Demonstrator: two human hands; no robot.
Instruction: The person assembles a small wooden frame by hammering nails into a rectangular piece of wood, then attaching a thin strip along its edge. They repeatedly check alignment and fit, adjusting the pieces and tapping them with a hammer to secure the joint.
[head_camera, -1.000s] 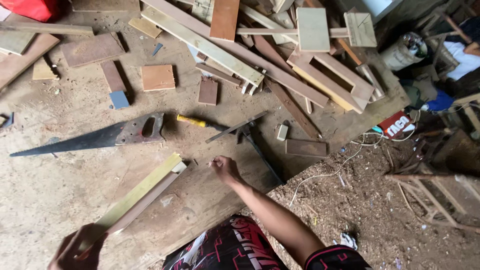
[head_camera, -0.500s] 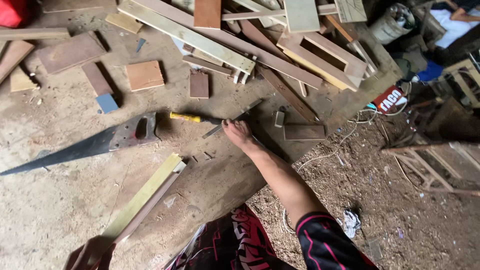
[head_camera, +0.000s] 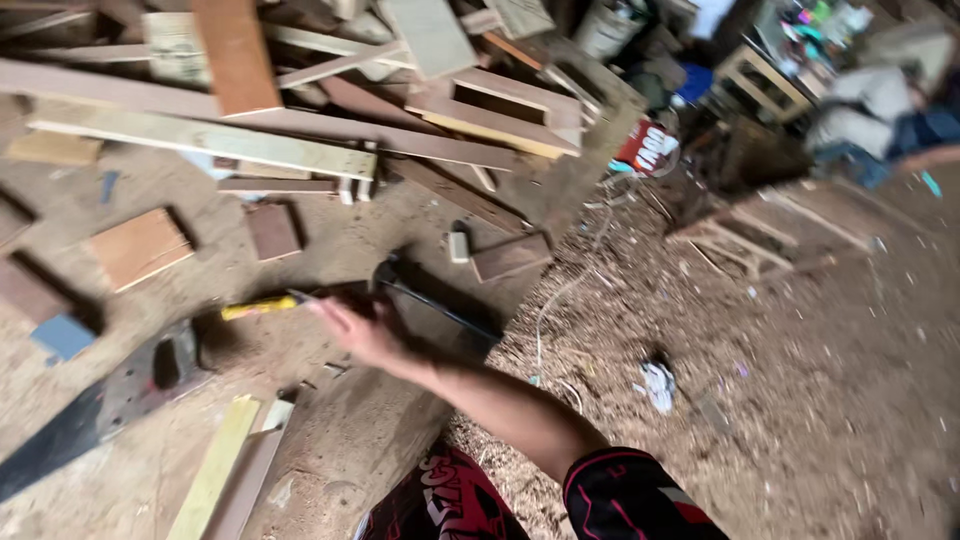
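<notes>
- Reaching from six o'clock, the right hand (head_camera: 362, 330) lies over a dark-headed hammer (head_camera: 400, 290) on the dusty wooden floor (head_camera: 330, 240); motion blur hides whether its fingers have closed.
- At the hand's nine o'clock lies a yellow-handled screwdriver (head_camera: 258, 307), just beside the fingertips.
- Toward two o'clock sits a red, rounded package with white print (head_camera: 648, 148), by the sawdust.

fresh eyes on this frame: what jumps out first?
The right hand reaches across the dusty workbench to a dark hammer-like tool beside a yellow-handled tool; whether the grip has closed is blurred. At the bottom left lies a handsaw next to a pale yellow-green strip of wood. A heap of boards and offcuts fills the top, with sawdust and shavings covering the floor on the right.
</notes>
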